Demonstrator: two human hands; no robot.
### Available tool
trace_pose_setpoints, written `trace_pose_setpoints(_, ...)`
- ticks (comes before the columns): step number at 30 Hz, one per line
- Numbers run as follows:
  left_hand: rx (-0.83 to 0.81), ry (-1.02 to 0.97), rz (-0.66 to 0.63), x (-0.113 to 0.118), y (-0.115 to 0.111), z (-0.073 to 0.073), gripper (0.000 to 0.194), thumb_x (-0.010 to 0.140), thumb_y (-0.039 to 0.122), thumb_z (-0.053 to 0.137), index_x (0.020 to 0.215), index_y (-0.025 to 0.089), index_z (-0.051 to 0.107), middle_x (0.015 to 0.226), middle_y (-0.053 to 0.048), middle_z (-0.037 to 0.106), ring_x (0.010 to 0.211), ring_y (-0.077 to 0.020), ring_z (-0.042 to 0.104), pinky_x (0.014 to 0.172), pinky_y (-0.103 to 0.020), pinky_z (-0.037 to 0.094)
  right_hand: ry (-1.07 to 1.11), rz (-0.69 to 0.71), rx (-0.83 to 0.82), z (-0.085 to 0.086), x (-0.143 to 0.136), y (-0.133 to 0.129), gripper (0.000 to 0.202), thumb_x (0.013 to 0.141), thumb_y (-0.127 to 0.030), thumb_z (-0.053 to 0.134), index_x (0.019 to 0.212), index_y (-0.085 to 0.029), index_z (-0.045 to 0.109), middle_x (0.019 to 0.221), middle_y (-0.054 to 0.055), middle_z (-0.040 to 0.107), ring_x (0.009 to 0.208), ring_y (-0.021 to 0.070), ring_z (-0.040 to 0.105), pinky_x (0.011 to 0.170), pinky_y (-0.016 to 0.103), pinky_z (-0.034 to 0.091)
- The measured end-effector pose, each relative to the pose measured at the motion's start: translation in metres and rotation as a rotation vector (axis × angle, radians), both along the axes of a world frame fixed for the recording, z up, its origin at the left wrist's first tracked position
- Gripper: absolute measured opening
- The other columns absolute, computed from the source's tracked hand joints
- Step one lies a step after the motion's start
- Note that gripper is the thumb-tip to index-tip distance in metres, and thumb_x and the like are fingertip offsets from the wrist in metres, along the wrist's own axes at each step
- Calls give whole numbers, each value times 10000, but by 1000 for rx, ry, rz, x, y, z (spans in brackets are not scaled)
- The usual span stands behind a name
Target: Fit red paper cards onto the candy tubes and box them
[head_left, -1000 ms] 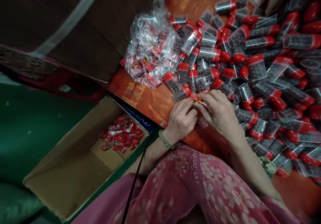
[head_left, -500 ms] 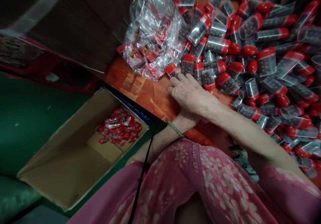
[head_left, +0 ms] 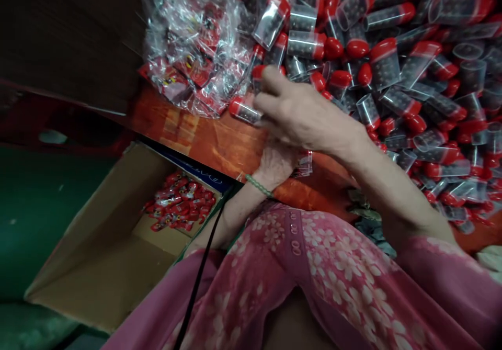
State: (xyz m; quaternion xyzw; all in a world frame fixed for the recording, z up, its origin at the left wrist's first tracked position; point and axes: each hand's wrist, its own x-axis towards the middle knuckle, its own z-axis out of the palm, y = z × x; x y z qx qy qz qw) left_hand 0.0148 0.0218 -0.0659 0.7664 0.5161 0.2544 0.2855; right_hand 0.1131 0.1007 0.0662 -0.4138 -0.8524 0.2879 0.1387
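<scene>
My right hand (head_left: 309, 110) is above the table edge, its fingers curled and a little blurred; what they hold, if anything, I cannot make out. Close to its fingertips lies a clear plastic tube with a red cap (head_left: 245, 110) and dark beads inside. My left hand (head_left: 276, 162), with a green bead bracelet at the wrist, is partly under the right one, and its fingers are hidden. Beside it, small red printed packets (head_left: 304, 164) show at the table edge. A clear plastic bag with red printed packets (head_left: 196, 72) stands left of the tubes.
A big heap of red-capped tubes (head_left: 386, 62) covers the right of the orange-brown table (head_left: 204, 138). Down on the left, an open cardboard box (head_left: 105, 250) holds many small shiny red pieces (head_left: 180, 198). A dark wooden panel (head_left: 70, 36) rises behind. A black cord (head_left: 200, 277) crosses my lap.
The view has shifted, so the table things sit further left. My right hand has lifted off the tube by the bag, and its fingers have curled. More of the packets shows.
</scene>
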Motion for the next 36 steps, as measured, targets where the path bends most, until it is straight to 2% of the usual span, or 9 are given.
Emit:
trace_pose_setpoints(2, 87, -4, -24, -4, 6, 8, 194, 990, 236, 569, 999, 149, 742, 1046, -101, 756, 1094, -258, 677, 979, -431, 559, 156, -147, 8, 10, 31, -7, 128, 902, -367, 756, 896, -274, 668, 1022, 7, 673, 929, 135, 635, 866, 271, 569)
trace_pose_setpoints(4, 193, -6, -53, -8, 9, 14, 228, 1013, 264, 546, 1034, 151, 742, 1070, -99, 754, 1069, -234, 679, 940, -394, 573, 378, -408, -42, 8, 60, -25, 140, 951, -413, 684, 903, -284, 659, 985, 14, 663, 839, 129, 640, 816, 300, 584)
trace_pose_setpoints(6, 256, 24, -86, -10, 9, 18, 266, 1036, 249, 491, 1077, 140, 730, 1078, -103, 752, 1040, -217, 684, 926, -375, 576, 682, -662, -140, -5, 82, -46, 269, 954, -533, 640, 854, -283, 616, 767, -30, 626, 632, 107, 611, 658, 293, 571)
trace_pose_setpoints(11, 242, 241, -105, -7, 5, 28, 379, 1028, 122, 367, 1293, 82, 635, 1211, -171, 703, 1125, -264, 649, 1001, -428, 543, 927, -872, -312, -43, 110, -87, 408, 836, -664, 717, 937, -287, 599, 735, -49, 653, 527, 111, 626, 482, 263, 523)
trace_pose_setpoints(17, 276, 371, -141, -7, 11, 32, 313, 1019, 165, 417, 1002, 99, 723, 1020, -161, 698, 947, -267, 626, 843, -411, 556, 1155, -934, -484, -55, 120, -108, 417, 758, -595, 824, 985, -284, 663, 749, -84, 687, 521, 69, 658, 507, 198, 565)
trace_pose_setpoints(21, 406, 297, -51, -13, 16, 30, 272, 1003, 203, 499, 840, 153, 711, 838, -68, 678, 804, -211, 615, 733, -359, 534, 1234, -877, -540, -57, 119, -112, 396, 739, -540, 864, 965, -272, 681, 750, -91, 701, 543, 74, 701, 557, 198, 613)
trace_pose_setpoints(25, 413, 178, 39, -15, 17, 25, 240, 979, 287, 596, 790, 182, 702, 781, -29, 657, 775, -180, 620, 737, -341, 517, 1265, -853, -551, -58, 119, -113, 384, 687, -448, 924, 952, -271, 711, 829, -77, 749, 578, 74, 725, 575, 182, 623)
trace_pose_setpoints(31, 342, 94, -42, -18, 14, 22, 238, 964, 366, 645, 856, 188, 758, 828, -40, 723, 789, -178, 661, 737, -313, 530, 1090, -860, -431, -61, 109, -106, 318, 748, -430, 884, 979, -295, 714, 830, -73, 746, 636, 93, 738, 641, 209, 628)
trace_pose_setpoints(36, 210, 74, -93, -23, 14, 34, 354, 972, 469, 614, 941, 165, 793, 899, -71, 764, 841, -180, 690, 779, -297, 537, 890, -821, -322, -77, 84, -93, 393, 800, -563, 797, 1032, -266, 686, 925, -29, 747, 685, 121, 724, 697, 271, 623)
